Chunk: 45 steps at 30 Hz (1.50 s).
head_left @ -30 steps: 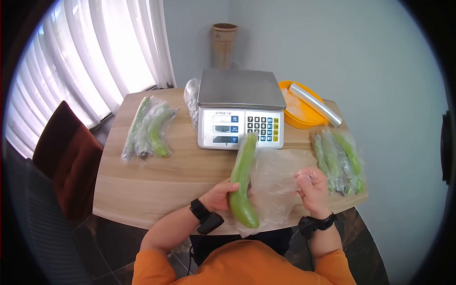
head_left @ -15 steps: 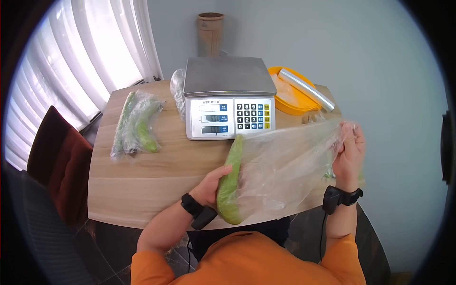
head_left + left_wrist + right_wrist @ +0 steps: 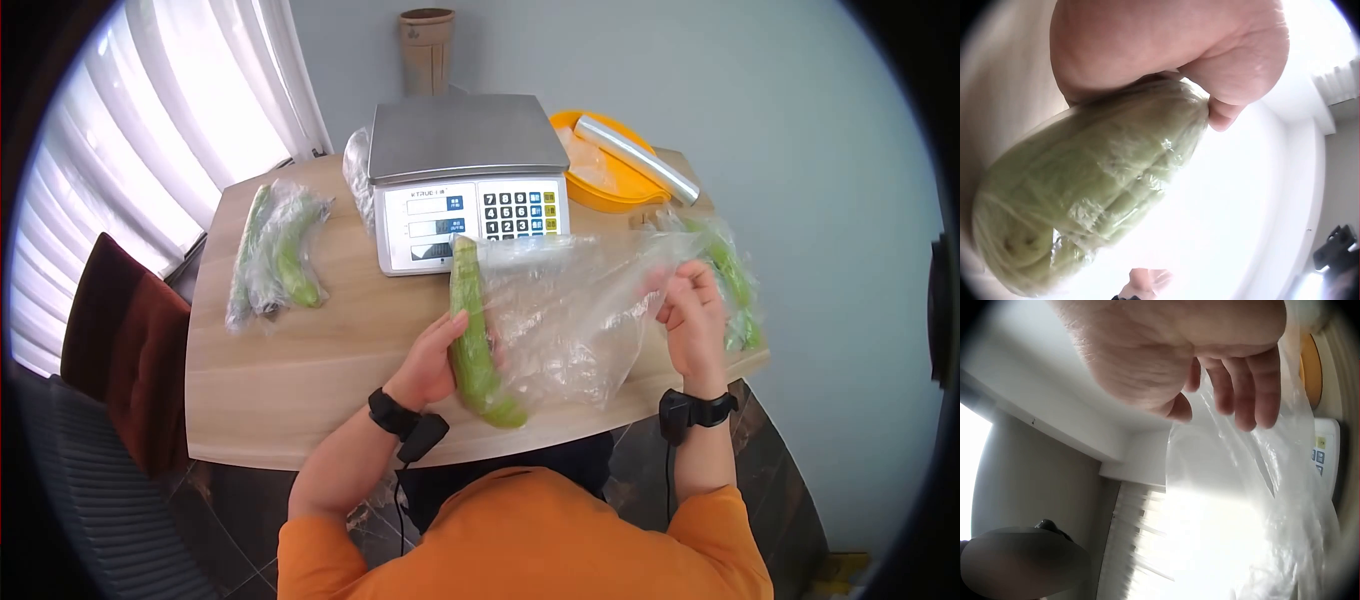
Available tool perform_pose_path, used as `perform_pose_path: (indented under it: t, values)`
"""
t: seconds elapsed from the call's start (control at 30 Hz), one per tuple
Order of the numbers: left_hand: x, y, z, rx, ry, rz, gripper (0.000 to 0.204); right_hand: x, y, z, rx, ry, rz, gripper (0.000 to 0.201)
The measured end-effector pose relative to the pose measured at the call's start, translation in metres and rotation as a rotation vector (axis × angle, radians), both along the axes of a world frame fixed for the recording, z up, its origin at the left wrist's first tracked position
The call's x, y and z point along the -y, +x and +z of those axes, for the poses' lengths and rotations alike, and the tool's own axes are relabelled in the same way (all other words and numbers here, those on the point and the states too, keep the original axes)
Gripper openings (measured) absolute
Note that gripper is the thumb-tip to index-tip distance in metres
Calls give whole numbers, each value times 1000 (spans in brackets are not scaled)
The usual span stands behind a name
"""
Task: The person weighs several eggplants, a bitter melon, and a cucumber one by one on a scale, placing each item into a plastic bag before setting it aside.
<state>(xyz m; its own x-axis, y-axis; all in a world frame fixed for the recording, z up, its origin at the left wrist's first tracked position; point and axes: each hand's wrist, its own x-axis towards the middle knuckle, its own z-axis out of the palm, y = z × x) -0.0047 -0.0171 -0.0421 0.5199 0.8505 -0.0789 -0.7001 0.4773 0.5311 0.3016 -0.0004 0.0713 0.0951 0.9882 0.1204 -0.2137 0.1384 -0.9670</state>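
Observation:
My left hand (image 3: 425, 365) grips a long green vegetable (image 3: 472, 345) around its middle, thumb on top. Clear plastic wraps this vegetable in the left wrist view, where the left hand (image 3: 1172, 44) lies against its upper side. From the vegetable, a loose sheet of clear plastic (image 3: 570, 320) spreads rightward in front of the scale. At its right end, my right hand (image 3: 695, 330) holds the plastic near the thumb and curled fingers. In the right wrist view, plastic (image 3: 1285, 475) hangs by the fingers of the right hand (image 3: 1191, 356); the exact contact is partly hidden.
A scale (image 3: 465, 140) stands at the table's (image 3: 300, 400) back. Behind it to the right, an orange basin (image 3: 610, 195) bears a film roll (image 3: 640, 160). Bagged green vegetables lie at left (image 3: 290, 255) and right (image 3: 735, 270). A red-brown chair (image 3: 125, 350) stands at left.
The right hand first pulled the plastic out to the right, then came back slightly left, and the plastic hangs looser. The left hand keeps its grip on the vegetable. The head view has shifted.

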Motion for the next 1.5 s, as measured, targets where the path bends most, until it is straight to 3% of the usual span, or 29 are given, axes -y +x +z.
perform_pose_path:
  t: [0.07, 0.17, 0.27, 0.37, 0.47, 0.77, 0.87, 0.97, 1.17, 1.27, 1.37, 1.5]
  values:
    - [1, 0, 1, -2, -8, -1, 37, 4, -1, -2, 86, -54, 133, 25]
    - [1, 1, 2, -15, -27, 21, 40, -1, 9, -17, -135, 84, 71, 15]
    - [1, 1, -1, -22, -34, 29, 40, -2, 22, -30, -344, 205, 356, 4]
    - [0, 3, 4, -22, -38, 40, 38, 8, 15, -33, 189, 208, 651, 12]
    - [2, 2, 5, -28, 10, 18, 39, 22, -7, -26, 560, 118, 652, 21]
    - [4, 1, -4, -272, 149, 133, 43, 24, -40, -15, 966, 214, 738, 37]
    - [5, -1, -5, -269, 156, 124, 43, 21, -49, -35, 923, 535, 711, 38]
    - [5, 0, -5, -234, 115, 129, 45, 33, -52, -25, 912, 111, 781, 33]
    - [-1, -3, -5, -127, 44, 158, 47, 29, -43, -42, 941, 380, 805, 17]
    - [-1, 0, 4, -98, 14, 235, 48, 28, -33, -50, 837, 466, 859, 13]
    - [-2, 2, 5, -64, 50, 265, 48, 29, -26, -46, 894, 338, 1020, 11]
    - [-1, 3, 5, -41, 131, 241, 47, 28, -25, -42, 906, 290, 915, 18]
